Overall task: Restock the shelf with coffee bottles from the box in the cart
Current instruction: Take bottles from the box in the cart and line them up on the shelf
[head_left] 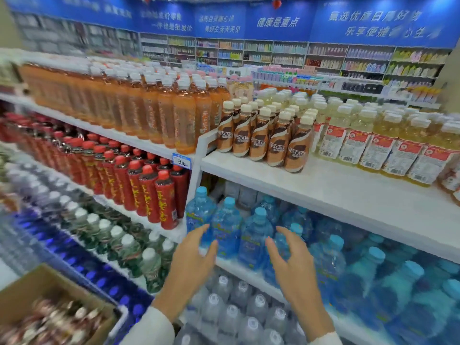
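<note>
Several brown coffee bottles [263, 135] with cream caps stand in rows on the white shelf [336, 185], at its left end. A cardboard box [49, 290] at the lower left holds more coffee bottles [57, 319], blurred. My left hand [191, 260] and my right hand [291, 257] hover side by side below that shelf, in front of the blue water bottles. Both hands have relaxed, slightly spread fingers and hold nothing.
Orange tea bottles [184, 118] fill the higher shelf to the left, with red bottles [149, 190] under them. Pale yellow drink bottles [388, 145] stand right of the coffee. Blue water bottles [254, 235] and clear ones [234, 312] sit below.
</note>
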### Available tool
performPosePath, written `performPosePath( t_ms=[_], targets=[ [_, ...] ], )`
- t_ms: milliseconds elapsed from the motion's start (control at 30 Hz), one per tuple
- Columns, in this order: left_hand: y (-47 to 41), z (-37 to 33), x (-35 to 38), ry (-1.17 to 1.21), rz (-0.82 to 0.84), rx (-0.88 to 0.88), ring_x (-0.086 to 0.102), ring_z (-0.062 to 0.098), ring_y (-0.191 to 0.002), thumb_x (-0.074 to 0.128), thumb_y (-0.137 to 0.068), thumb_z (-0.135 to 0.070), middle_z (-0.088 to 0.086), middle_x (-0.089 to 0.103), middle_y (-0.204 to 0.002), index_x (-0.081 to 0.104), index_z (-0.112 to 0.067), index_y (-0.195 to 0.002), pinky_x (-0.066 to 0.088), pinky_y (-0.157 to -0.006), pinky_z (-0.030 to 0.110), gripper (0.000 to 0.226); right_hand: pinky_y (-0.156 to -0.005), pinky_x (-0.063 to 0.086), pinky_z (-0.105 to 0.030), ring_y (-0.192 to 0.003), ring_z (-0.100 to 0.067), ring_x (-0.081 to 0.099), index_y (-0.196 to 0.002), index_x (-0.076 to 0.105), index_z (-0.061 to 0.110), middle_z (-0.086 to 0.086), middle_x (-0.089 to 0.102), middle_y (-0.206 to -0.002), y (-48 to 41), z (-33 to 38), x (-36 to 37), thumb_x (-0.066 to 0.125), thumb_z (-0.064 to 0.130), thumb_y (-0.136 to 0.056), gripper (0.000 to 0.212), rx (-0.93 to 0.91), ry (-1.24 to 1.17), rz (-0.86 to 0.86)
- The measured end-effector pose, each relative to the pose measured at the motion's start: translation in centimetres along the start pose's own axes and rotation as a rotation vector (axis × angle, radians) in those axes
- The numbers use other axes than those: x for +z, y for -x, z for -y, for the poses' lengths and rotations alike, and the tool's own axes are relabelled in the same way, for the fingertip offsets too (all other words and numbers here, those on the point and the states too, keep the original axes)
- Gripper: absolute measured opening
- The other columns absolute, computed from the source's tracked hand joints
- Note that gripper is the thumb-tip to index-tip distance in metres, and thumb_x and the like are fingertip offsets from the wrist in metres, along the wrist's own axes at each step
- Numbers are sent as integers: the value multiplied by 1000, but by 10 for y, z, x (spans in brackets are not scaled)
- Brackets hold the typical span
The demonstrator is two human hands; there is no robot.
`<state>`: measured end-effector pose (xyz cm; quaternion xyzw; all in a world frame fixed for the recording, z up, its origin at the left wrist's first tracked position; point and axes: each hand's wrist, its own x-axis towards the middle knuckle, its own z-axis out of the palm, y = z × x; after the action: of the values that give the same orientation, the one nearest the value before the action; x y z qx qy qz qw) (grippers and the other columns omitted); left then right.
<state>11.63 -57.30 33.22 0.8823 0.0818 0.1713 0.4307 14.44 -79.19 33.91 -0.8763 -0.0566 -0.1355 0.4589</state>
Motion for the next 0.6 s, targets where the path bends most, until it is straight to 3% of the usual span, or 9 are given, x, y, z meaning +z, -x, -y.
performPosePath(
  t_ms=[100, 167, 267, 367, 467, 600],
  targets=[
    [45, 41, -23, 10, -42, -126, 57, 9, -122, 66, -96, -27, -20, 57, -125, 57, -24, -138, 34, -89, 6, 43, -102, 31, -20, -129, -11, 48, -134, 59, 26, 8, 57, -136, 35, -3, 38, 66, 37, -95, 41, 69, -43, 135],
    [74, 70, -39, -1, -54, -251, 54, 8, -126, 63, -98, -35, -18, 56, -135, 54, -28, -141, 41, -98, 17, 45, -93, 29, -16, -123, -11, 50, -126, 59, 31, 7, 59, -130, 59, -1, 68, 67, 35, -94, 33, 101, -58, 227],
    [113, 113, -66, -20, -98, -414, 53, 10, -129, 61, -98, -37, -14, 56, -141, 52, -28, -144, 43, -104, 27, 48, -101, 38, -26, -127, -12, 49, -126, 56, 36, 5, 55, -139, 89, 4, 113, 66, 40, -94, 34, 120, -78, 387],
    [145, 147, -95, -28, -155, -502, 56, 8, -124, 62, -98, -34, -16, 61, -133, 57, -30, -138, 40, -102, 23, 41, -96, 35, -20, -125, -10, 49, -133, 55, 30, 10, 51, -135, 111, 16, 155, 64, 38, -96, 40, 157, -121, 575],
    [169, 176, -123, -14, -215, -588, 55, 3, -120, 62, -99, -30, -22, 55, -130, 55, -32, -131, 39, -93, 8, 33, -102, 37, -24, -128, -8, 49, -132, 59, 29, 9, 54, -136, 130, 30, 198, 68, 36, -94, 40, 158, -112, 682],
    [195, 215, -156, -13, -275, -706, 59, 10, -116, 63, -97, -29, -13, 63, -127, 58, -26, -134, 44, -94, 23, 37, -106, 41, -31, -124, -10, 52, -122, 56, 40, 8, 58, -132, 151, 46, 260, 71, 37, -91, 34, 184, -77, 769]
  ],
)
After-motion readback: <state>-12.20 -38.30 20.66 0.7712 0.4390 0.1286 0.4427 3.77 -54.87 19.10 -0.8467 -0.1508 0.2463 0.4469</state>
